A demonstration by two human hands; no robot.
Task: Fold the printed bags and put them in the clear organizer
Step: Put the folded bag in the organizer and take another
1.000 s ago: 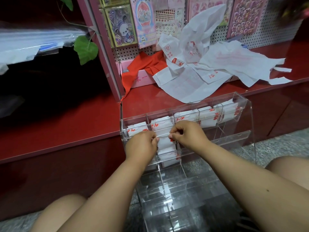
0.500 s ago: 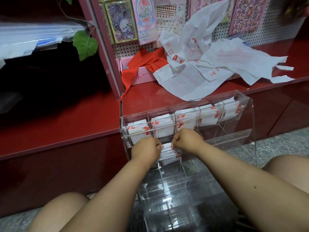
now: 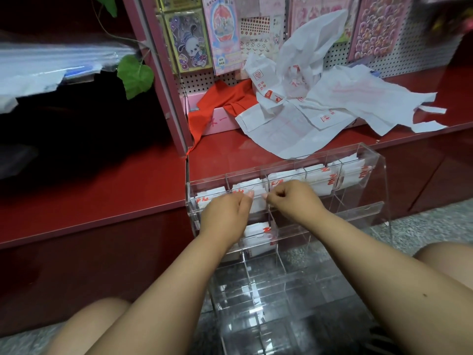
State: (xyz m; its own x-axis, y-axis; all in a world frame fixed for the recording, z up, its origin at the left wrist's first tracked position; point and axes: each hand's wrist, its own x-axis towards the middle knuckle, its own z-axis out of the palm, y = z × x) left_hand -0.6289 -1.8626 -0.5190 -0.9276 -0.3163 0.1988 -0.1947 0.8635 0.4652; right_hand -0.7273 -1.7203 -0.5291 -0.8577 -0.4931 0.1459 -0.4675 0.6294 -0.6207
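We see both hands at the front of the clear organizer, which stands on the speckled floor against the red shelf. The left hand has its fingers curled, with thumb and fingertip pinching the left edge of a folded bag. The right hand is likewise curled, pinching the right edge of the same bag. The bag lies between the two hands, at the front of the second compartment from the left in the top row; we cannot tell how deep it sits.

Directly below the hands, in the second row, another folded bag rests in a compartment. The lower rows nearest us hold nothing we can make out. The top row holds folded bags in the compartments to the right, and one more to the left of the left hand.

Compared with half a second ago, both hands have risen from the second row to the top row and remain close together. One second ago they were at about the present height.

Farther back, a heap of unfolded printed bags lies on the shelf, partly over a red cloth and a pink box. Sticker sheets hang on the pegboard behind.
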